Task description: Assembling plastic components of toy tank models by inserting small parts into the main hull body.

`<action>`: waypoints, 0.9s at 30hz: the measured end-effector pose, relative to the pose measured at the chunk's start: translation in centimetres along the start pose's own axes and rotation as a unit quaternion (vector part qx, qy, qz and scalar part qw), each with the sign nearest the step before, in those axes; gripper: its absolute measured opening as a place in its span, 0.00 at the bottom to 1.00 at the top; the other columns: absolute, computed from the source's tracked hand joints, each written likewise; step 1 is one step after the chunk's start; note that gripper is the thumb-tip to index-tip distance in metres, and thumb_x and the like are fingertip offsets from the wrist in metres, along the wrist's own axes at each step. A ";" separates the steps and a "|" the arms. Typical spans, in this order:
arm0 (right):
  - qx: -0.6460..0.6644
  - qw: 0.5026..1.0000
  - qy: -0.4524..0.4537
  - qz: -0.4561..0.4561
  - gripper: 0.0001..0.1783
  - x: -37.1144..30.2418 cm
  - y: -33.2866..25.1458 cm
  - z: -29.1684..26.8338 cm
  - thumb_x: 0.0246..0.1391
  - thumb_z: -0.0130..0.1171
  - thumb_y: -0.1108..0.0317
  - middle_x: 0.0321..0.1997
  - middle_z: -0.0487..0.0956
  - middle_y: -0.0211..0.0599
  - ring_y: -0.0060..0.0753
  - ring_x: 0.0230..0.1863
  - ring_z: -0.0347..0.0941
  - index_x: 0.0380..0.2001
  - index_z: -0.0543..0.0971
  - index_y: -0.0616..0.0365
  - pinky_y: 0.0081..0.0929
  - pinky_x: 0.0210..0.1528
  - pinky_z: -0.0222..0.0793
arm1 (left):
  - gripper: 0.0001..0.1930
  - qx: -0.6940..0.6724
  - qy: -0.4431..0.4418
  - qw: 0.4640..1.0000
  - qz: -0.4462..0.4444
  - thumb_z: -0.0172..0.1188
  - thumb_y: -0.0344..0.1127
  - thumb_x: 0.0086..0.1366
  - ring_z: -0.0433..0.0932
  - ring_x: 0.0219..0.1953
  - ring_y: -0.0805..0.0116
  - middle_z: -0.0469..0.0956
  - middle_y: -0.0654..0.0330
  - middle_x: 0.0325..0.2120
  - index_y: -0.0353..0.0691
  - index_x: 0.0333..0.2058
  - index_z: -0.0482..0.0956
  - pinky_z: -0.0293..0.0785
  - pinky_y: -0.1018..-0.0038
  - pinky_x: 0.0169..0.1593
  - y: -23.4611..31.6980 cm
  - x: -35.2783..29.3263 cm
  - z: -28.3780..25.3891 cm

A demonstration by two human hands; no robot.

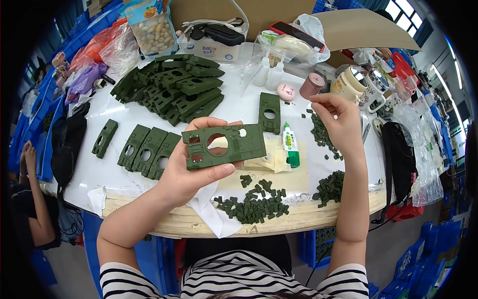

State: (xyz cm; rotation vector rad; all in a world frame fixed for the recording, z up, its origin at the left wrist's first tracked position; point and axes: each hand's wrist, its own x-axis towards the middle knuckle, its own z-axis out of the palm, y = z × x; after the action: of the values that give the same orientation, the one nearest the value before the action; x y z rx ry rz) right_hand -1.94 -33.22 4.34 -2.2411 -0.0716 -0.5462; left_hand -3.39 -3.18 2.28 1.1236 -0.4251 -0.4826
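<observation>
My left hand [185, 174] grips a dark green plastic tank hull piece [245, 144], tilted above the table, with a large round hole through it. Raised at the right, my right hand [343, 122] has thumb and forefinger pinched together; anything between them is too small to make out. Beneath that hand lies a scatter of tiny green parts [322, 133]. A white and green glue bottle [291, 142] is just right of the held piece, and another hull piece [269, 113] lies behind it. Two piles of small green parts [251, 207] [330, 189] are near the front edge.
A heap of green hull pieces [174, 89] fills the back left, with several more [145, 153] in a row before it. Bottles, a pink cylinder [312, 85] and mugs [348, 84] stand behind. Black bags hang at both sides. Another person's hands [28, 159] show far left.
</observation>
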 end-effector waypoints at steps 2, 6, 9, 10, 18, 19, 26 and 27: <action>0.130 0.990 -0.046 0.001 0.09 -1.2 -1.9 0.7 0.51 0.63 0.76 0.32 0.83 0.34 0.18 0.31 0.76 0.37 0.83 0.64 0.20 0.38 0.73 | 0.33 0.049 -0.012 0.998 0.035 0.65 0.21 0.55 0.71 0.57 0.60 0.60 0.46 0.62 0.41 0.56 0.57 0.71 0.63 0.59 -0.2 -0.2 -0.3; 0.282 0.951 -0.124 0.014 0.07 -3.8 -5.2 2.2 0.52 0.63 0.77 0.33 0.83 0.33 0.19 0.33 0.77 0.35 0.83 0.66 0.18 0.40 0.73 | 0.30 0.129 -0.053 0.983 0.119 0.63 0.18 0.56 0.74 0.51 0.70 0.61 0.45 0.61 0.38 0.55 0.58 0.74 0.74 0.53 -0.9 -0.1 -0.5; 0.342 0.922 -0.169 0.062 0.07 -4.8 -6.0 2.8 0.52 0.65 0.75 0.32 0.82 0.33 0.16 0.32 0.77 0.35 0.82 0.67 0.15 0.37 0.73 | 0.31 0.146 -0.064 0.979 0.126 0.63 0.18 0.56 0.74 0.51 0.70 0.61 0.44 0.62 0.38 0.55 0.58 0.74 0.75 0.52 -0.9 -0.4 -0.2; 0.356 0.913 -0.183 0.075 0.07 -4.9 -6.1 2.9 0.53 0.65 0.74 0.32 0.82 0.33 0.16 0.32 0.77 0.35 0.82 0.66 0.14 0.37 0.72 | 0.31 0.150 -0.068 0.979 0.124 0.63 0.18 0.56 0.74 0.51 0.71 0.61 0.44 0.62 0.38 0.55 0.58 0.74 0.75 0.52 -1.0 -0.5 -0.3; 0.377 0.900 -0.199 0.093 0.07 -5.0 -6.3 2.9 0.54 0.64 0.74 0.31 0.81 0.32 0.15 0.32 0.77 0.34 0.80 0.67 0.13 0.36 0.73 | 0.30 0.158 -0.079 0.976 0.129 0.64 0.18 0.55 0.73 0.52 0.70 0.62 0.45 0.61 0.37 0.54 0.60 0.74 0.76 0.51 -1.6 -0.7 -0.2; 0.376 0.901 -0.194 0.091 0.07 -5.1 -6.4 2.9 0.54 0.64 0.74 0.31 0.81 0.32 0.16 0.32 0.77 0.35 0.80 0.67 0.13 0.36 0.73 | 0.30 0.168 -0.081 0.973 0.136 0.64 0.18 0.55 0.73 0.53 0.70 0.62 0.45 0.60 0.37 0.54 0.60 0.74 0.76 0.51 -1.7 -0.6 -0.2; 0.408 0.884 -0.202 0.105 0.11 -5.2 -6.6 3.0 0.56 0.61 0.76 0.36 0.82 0.38 0.20 0.36 0.79 0.41 0.80 0.69 0.16 0.42 0.75 | 0.30 0.172 -0.076 0.971 0.150 0.64 0.19 0.55 0.72 0.54 0.70 0.63 0.45 0.60 0.37 0.54 0.60 0.74 0.75 0.52 -1.6 -0.7 -0.2; 0.407 0.886 -0.196 0.104 0.10 -5.2 -6.6 3.2 0.56 0.61 0.77 0.36 0.82 0.39 0.22 0.36 0.79 0.41 0.80 0.70 0.17 0.41 0.76 | 0.30 0.178 -0.081 0.968 0.156 0.64 0.19 0.55 0.72 0.55 0.69 0.63 0.45 0.60 0.37 0.54 0.60 0.74 0.74 0.53 -1.6 -0.7 -0.2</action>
State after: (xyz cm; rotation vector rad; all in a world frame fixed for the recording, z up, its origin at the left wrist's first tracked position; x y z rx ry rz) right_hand -7.02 -25.85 5.01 -1.4648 -0.2205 0.0793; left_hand -4.09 -3.19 0.69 1.3360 -0.8421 -0.2226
